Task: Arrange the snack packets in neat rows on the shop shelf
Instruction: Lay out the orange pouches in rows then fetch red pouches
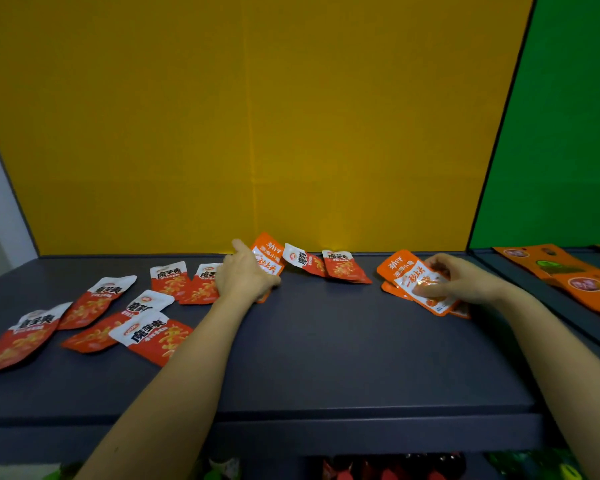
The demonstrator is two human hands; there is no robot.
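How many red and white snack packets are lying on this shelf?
8. Four red-and-white packets lie scattered far left, two beside the left hand, two at back centre. Others may be hidden.

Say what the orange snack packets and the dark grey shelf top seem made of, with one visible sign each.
Orange snack packets in the right hand: probably glossy plastic film; highlights glint on the creased face. Dark grey shelf top: smooth, matte, perhaps painted metal or laminate; no grain shows.
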